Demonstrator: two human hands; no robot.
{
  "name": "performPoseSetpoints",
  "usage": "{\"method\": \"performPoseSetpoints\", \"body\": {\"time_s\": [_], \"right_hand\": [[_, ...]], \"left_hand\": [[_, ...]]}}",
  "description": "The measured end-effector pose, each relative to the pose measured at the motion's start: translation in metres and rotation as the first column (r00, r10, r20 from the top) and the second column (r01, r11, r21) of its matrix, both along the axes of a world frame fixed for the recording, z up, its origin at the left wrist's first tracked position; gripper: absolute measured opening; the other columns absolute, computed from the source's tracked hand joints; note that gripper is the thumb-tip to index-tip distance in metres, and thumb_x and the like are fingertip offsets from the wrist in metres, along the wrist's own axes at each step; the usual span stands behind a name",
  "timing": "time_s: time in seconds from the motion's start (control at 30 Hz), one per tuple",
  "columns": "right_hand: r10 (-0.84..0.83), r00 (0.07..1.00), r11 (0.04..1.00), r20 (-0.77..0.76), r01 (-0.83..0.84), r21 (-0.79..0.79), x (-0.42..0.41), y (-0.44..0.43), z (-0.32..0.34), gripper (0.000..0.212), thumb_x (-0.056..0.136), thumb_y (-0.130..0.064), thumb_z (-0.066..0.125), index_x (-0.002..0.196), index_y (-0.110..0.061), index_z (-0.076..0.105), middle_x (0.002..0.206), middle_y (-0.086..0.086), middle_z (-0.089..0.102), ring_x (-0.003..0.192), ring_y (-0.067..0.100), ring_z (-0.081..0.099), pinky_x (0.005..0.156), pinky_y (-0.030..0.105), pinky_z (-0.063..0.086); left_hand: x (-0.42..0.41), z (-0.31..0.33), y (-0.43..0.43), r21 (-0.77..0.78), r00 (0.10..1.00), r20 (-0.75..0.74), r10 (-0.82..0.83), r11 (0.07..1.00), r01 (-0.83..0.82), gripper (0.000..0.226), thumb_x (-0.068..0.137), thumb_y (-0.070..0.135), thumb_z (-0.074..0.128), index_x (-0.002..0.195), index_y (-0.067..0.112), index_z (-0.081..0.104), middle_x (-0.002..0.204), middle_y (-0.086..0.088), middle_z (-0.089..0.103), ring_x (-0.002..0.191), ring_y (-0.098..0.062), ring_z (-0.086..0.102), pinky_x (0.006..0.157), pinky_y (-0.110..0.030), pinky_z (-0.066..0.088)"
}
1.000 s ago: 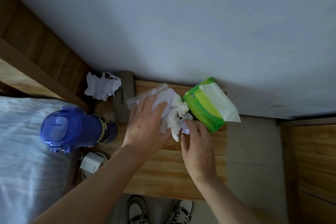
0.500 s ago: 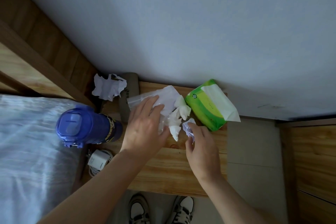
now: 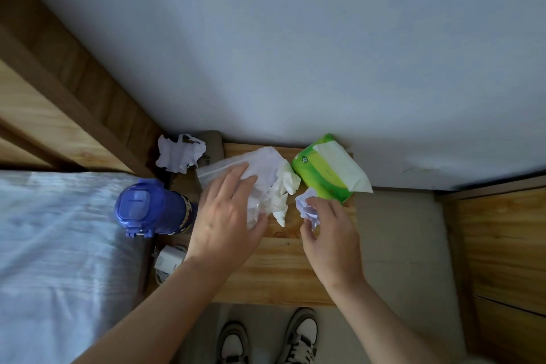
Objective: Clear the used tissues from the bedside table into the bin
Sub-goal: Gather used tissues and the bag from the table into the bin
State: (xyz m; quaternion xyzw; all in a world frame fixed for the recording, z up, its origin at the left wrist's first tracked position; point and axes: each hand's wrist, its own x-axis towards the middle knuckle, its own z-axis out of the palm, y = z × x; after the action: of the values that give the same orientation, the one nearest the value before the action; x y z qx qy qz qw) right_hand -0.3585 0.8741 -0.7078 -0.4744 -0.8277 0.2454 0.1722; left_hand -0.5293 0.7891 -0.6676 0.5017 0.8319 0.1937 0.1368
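Observation:
On the wooden bedside table (image 3: 280, 269) lies a clear plastic bag (image 3: 218, 168) with crumpled white tissues (image 3: 280, 186) spilling from its right end. My left hand (image 3: 224, 216) rests flat on the bag and tissues, fingers spread and thumb hooked under them. My right hand (image 3: 328, 230) pinches a small crumpled tissue ball (image 3: 307, 207) just right of the pile. Another crumpled tissue (image 3: 178, 154) lies at the back left, beside the bed frame. No bin is in view.
A green tissue pack (image 3: 328, 168) lies at the table's back right against the wall. A blue bottle (image 3: 141, 207) stands at the left edge, a white charger (image 3: 167, 260) below it. The bed (image 3: 59, 245) is on the left, my shoes (image 3: 298, 337) below.
My right hand has pulled the small tissue ball away from the pile, toward the right and nearer to me. My left hand stays on the bag and tissues.

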Motion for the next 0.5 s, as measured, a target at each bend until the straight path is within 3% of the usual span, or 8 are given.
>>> {"method": "performPoseSetpoints", "body": {"time_s": [0.07,0.2,0.4,0.5], "right_hand": [[-0.015,1.000,1.000,-0.010,0.015,0.007,0.003,0.000,0.010,0.031,0.080,-0.004,0.077,0.108,-0.014,0.070,0.102,-0.001,0.065,0.089,0.014,0.064,0.072,0.017,0.046],[-0.049,0.997,0.999,-0.067,0.050,0.013,0.011,0.000,0.027,0.028,0.081,-0.011,0.081,0.106,-0.017,0.069,0.100,-0.004,0.065,0.086,0.013,0.065,0.069,0.025,0.054],[-0.139,0.989,0.989,-0.054,0.141,0.043,0.029,-0.006,0.044,0.027,0.082,-0.013,0.079,0.106,-0.020,0.069,0.101,-0.008,0.065,0.079,0.002,0.058,0.067,0.002,0.033],[-0.180,0.980,0.981,-0.080,0.185,0.060,0.042,-0.009,0.054,0.028,0.081,-0.011,0.079,0.104,-0.020,0.068,0.099,-0.009,0.064,0.078,0.001,0.056,0.062,0.009,0.038]], "left_hand": [[0.002,0.007,-0.001,0.008,1.000,-0.001,-0.005,1.000,0.005,0.057,0.082,0.033,0.071,0.133,0.013,0.056,0.147,-0.002,0.045,0.136,-0.021,0.041,0.108,-0.049,0.043],[0.006,0.021,-0.003,0.039,1.000,-0.007,-0.020,0.999,0.020,0.059,0.081,0.033,0.072,0.134,0.014,0.054,0.147,-0.001,0.046,0.137,-0.021,0.041,0.109,-0.049,0.041],[0.014,0.040,0.000,0.074,0.996,-0.014,-0.089,0.993,0.090,0.061,0.078,0.028,0.077,0.133,0.013,0.055,0.147,-0.001,0.047,0.137,-0.021,0.042,0.110,-0.043,0.038],[0.021,0.049,0.005,0.081,0.990,-0.017,-0.143,0.986,0.144,0.063,0.077,0.028,0.078,0.134,0.013,0.055,0.147,-0.001,0.048,0.137,-0.022,0.043,0.111,-0.047,0.039]]}}
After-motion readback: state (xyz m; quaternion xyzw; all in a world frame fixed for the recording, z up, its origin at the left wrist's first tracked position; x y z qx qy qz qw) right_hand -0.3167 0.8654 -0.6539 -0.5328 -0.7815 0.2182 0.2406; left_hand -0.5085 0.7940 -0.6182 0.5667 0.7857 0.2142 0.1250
